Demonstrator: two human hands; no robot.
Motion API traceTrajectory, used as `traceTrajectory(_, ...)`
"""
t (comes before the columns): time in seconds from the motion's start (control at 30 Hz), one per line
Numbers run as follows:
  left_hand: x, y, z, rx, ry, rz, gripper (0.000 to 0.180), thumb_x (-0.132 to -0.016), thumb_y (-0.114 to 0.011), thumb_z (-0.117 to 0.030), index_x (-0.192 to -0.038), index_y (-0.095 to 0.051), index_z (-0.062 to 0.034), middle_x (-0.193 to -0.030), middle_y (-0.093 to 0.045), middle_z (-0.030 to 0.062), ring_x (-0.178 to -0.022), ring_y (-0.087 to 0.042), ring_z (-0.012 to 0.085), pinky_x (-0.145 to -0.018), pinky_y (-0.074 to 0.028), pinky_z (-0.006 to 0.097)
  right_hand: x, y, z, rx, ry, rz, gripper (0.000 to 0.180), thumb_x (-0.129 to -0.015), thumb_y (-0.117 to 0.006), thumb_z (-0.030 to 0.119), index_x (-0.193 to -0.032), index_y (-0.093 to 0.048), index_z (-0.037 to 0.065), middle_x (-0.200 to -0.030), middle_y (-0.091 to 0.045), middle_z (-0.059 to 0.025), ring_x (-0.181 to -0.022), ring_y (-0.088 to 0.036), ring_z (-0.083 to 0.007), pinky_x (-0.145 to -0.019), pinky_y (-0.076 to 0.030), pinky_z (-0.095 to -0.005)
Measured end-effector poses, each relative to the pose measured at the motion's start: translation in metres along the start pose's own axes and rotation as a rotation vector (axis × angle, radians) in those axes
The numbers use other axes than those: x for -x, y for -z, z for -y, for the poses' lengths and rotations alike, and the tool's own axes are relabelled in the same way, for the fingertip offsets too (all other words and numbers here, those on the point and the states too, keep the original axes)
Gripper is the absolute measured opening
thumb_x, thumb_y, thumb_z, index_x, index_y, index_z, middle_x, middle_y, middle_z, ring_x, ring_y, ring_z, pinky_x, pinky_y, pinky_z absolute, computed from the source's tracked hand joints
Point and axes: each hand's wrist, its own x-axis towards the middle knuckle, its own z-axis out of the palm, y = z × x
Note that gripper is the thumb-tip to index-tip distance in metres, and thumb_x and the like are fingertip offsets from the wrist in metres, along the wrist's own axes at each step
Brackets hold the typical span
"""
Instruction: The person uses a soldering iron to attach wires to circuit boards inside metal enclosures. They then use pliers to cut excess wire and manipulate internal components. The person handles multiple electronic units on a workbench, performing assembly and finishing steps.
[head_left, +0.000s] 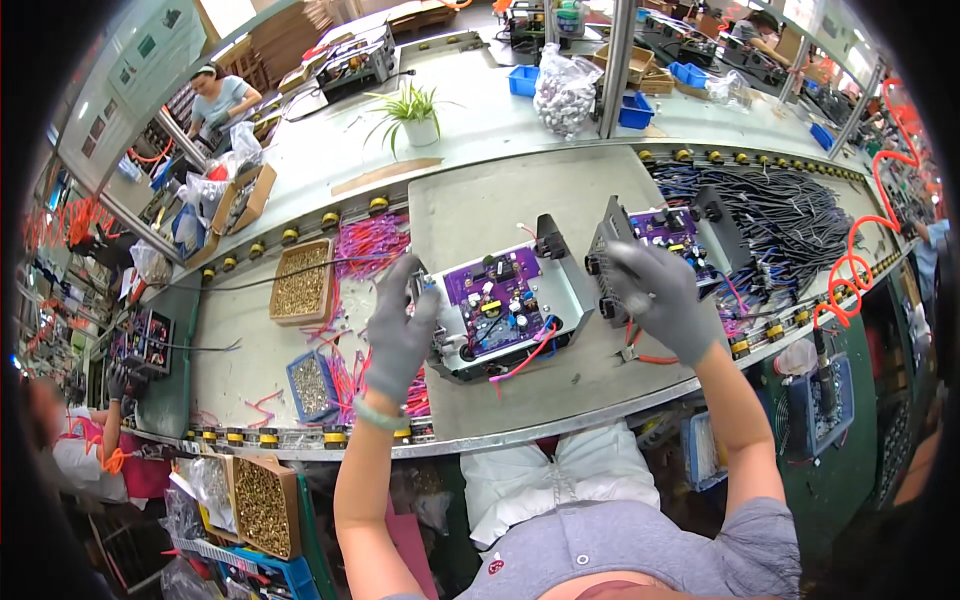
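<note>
Left hand: the grey-gloved left hand (pixel 398 335) stood raised over the grey metal surface (pixel 480 205), fingers (pixel 400 280) spread and loosely extended, gripping nothing; its fingertips lay at the left edge of the near unit, whether touching it I could not tell.
Near unit: an open silver metal chassis with a purple circuit board (pixel 505 305) lay just right of the left hand, between the two hands; its long axis ran from lower left to upper right; red and blue wires trailed off its near side.
Right hand: the grey-gloved right hand (pixel 660 300) was curled over the black vented end plate of a second purple-board chassis (pixel 665 235), fingers closed on that plate; forearm reaching up from the lower edge, wrist bent inward.
Nearer hand: the left hand lay closer to the near unit; the right was taken up with the far one.
Around: a brown tray of brass screws (pixel 303 280) and loose pink wires (pixel 370 245) to the left; a heap of black cables (pixel 790 215) to the right.
</note>
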Motion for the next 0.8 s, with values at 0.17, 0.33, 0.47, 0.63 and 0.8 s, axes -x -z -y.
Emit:
traceTrajectory(0.17, -0.023, -0.026, -0.015, -0.49, 0.088, 0.112, 0.04, -0.09, -0.063, -0.024, -0.129, -0.06, -0.0144, -0.15, -0.041, 0.0212, -0.12, -0.06, 0.0378, -0.099, -0.05, 0.044, -0.094, -0.092, -0.033, 0.172, 0.031, 0.271, 0.026, -0.082, -0.071, 0.02, -0.105, -0.069, 0.009, -0.087, -0.07, -0.0121, -0.082, -0.069, -0.0313, -0.073, -0.055, -0.0419)
traceTrajectory(0.33, -0.022, -0.021, -0.009, -0.349, 0.176, 0.122, 0.029, -0.09, -0.062, -0.017, -0.118, -0.067, -0.0116, -0.149, -0.044, 0.0159, -0.123, -0.057, 0.0366, -0.102, -0.048, 0.042, -0.151, -0.162, -0.037, 0.602, -0.192, 1.171, 0.027, -0.079, -0.068, 0.019, -0.102, -0.074, 0.006, -0.102, -0.073, -0.0172, -0.092, -0.071, -0.0318, -0.083, -0.056, -0.0408)
traceTrajectory(0.47, -0.023, -0.024, -0.017, -0.288, 0.187, 0.113, 0.028, -0.089, -0.062, -0.014, -0.115, -0.068, -0.0075, -0.146, -0.046, 0.0181, -0.129, -0.052, 0.0362, -0.105, -0.045, 0.041, -0.14, -0.154, -0.036, 0.34, -0.194, 1.02, 0.028, -0.08, -0.062, 0.016, -0.106, -0.075, 0.012, -0.106, -0.073, -0.0148, -0.095, -0.071, -0.03, -0.086, -0.055, -0.0381)
traceTrajectory(0.63, -0.018, -0.022, -0.017, -0.309, 0.177, 0.067, 0.027, -0.085, -0.069, -0.014, -0.111, -0.069, -0.0098, -0.146, -0.047, 0.017, -0.127, -0.053, 0.0363, -0.102, -0.048, 0.042, -0.11, -0.119, -0.027, 0.073, -0.056, 0.938, 0.04, -0.082, -0.059, 0.008, -0.117, -0.071, 0.021, -0.105, -0.074, -0.0105, -0.098, -0.07, -0.0268, -0.091, -0.052, -0.0366)
traceTrajectory(0.8, -0.018, -0.024, -0.013, -0.244, 0.192, 0.084, 0.028, -0.087, -0.064, -0.013, -0.114, -0.067, -0.0051, -0.147, -0.045, 0.0181, -0.122, -0.058, 0.0335, -0.099, -0.05, 0.039, -0.099, -0.116, -0.024, 0.013, -0.279, 0.751, 0.035, -0.084, -0.062, 0.013, -0.118, -0.067, 0.019, -0.104, -0.074, -0.0092, -0.099, -0.069, -0.0267, -0.092, -0.051, -0.0388)
